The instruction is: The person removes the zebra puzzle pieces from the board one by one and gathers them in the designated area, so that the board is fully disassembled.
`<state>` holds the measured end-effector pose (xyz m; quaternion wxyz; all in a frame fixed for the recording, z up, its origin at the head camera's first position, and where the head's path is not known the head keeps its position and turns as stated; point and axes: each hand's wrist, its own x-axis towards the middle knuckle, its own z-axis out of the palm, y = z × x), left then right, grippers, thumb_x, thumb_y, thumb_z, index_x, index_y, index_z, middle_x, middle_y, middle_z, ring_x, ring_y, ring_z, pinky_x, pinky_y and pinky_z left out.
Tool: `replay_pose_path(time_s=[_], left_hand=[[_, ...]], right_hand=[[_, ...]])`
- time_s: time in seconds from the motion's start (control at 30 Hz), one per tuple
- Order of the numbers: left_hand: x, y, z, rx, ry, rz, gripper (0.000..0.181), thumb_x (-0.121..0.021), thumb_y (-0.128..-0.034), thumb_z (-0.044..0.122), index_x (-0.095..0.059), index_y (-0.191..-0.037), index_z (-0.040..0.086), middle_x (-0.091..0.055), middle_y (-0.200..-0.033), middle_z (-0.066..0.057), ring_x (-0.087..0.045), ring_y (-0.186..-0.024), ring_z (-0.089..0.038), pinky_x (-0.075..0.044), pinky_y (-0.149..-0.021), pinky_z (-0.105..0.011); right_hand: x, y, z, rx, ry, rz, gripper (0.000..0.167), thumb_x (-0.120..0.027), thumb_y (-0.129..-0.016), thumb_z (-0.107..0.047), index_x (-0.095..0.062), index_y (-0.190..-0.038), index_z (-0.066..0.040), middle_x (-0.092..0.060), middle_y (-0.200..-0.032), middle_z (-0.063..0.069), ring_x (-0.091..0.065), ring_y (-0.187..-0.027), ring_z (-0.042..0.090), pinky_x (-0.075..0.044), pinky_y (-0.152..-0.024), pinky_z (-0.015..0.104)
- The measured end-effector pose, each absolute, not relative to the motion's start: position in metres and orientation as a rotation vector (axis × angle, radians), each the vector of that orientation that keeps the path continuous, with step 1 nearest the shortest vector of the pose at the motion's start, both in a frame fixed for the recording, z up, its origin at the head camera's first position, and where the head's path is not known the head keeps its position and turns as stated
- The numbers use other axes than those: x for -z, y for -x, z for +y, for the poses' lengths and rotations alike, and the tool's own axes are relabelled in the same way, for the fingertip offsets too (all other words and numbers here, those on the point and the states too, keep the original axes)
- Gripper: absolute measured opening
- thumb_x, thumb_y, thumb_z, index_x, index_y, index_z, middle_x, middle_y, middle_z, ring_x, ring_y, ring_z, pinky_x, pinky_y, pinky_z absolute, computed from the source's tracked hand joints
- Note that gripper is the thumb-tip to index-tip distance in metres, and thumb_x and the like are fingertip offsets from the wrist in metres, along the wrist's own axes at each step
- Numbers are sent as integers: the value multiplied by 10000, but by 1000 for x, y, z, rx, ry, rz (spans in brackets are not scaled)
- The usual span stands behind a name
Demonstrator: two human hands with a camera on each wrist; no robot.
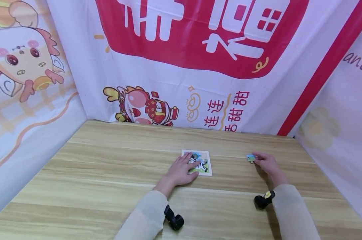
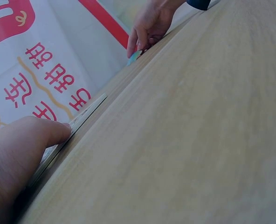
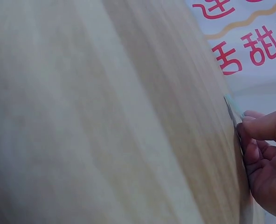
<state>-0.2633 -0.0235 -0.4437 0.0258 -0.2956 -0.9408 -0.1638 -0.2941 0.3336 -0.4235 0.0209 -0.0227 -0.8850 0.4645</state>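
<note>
A white-framed zebra jigsaw puzzle (image 1: 210,166) lies flat near the middle of the table. My left hand (image 1: 181,170) rests on its left part with fingers spread, covering some of the picture. In the left wrist view the thumb of the left hand (image 2: 24,156) lies along the edge of the puzzle board (image 2: 89,111). Off to the right, my right hand (image 1: 268,164) pinches a blue and green puzzle piece (image 1: 250,157) between thumb and fingers, close to the tabletop. The right wrist view shows the right hand (image 3: 266,154) holding that thin piece (image 3: 232,108) by its edge.
The wood-grain table (image 1: 109,166) stretches around both hands. Behind it hangs a white and red printed cloth (image 1: 181,76), and more printed cloth (image 1: 28,110) borders the left side. A black wrist camera (image 1: 174,218) sits on the left sleeve, another (image 1: 263,200) on the right.
</note>
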Motion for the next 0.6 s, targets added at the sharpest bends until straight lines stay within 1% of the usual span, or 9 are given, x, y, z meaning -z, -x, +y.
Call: replay_pose_path(time_s=[0.2,0.37,0.5,0.6], left_hand=[[443,264,-24,507,917,-2906,501,-356,-863,481,-359,-1318,272,-145,-1412,-122,-71,-1283,-243,-72,-1020,-392],[442,264,-24,502,913,-2908,500,-356,-862,484,-363,-1315,273,-150,-1411,-121,-77,-1282,-244,-79,-1019,-396],[442,264,-24,521,913,-2904,500,-361,-860,486,-371,-1311,273,-155,-1410,-120,-81,-1282,-243,-83,-1019,-397],[442,263,-25,551,915,-2894,499,-376,-855,484,-389,-1303,264,-165,-1407,-121,-90,-1280,-246,-87,-1018,-400]], right_hand=[[423,295,332,-1428,94,-2754,379,-495,-823,21,-441,-1192,94,-501,-886,150,-405,-585,118,-357,-469,206],[422,294,333,-1444,104,-2757,400,-499,-826,0,-425,-1210,83,-483,-898,142,-396,-578,118,-359,-469,210],[422,294,335,-1501,99,-2731,416,-495,-849,-42,-393,-1232,84,-499,-941,165,-435,-645,97,-390,-512,220],[421,292,335,-1567,89,-2695,441,-487,-861,-57,-356,-1257,84,-492,-1010,219,-488,-708,90,-431,-593,210]])
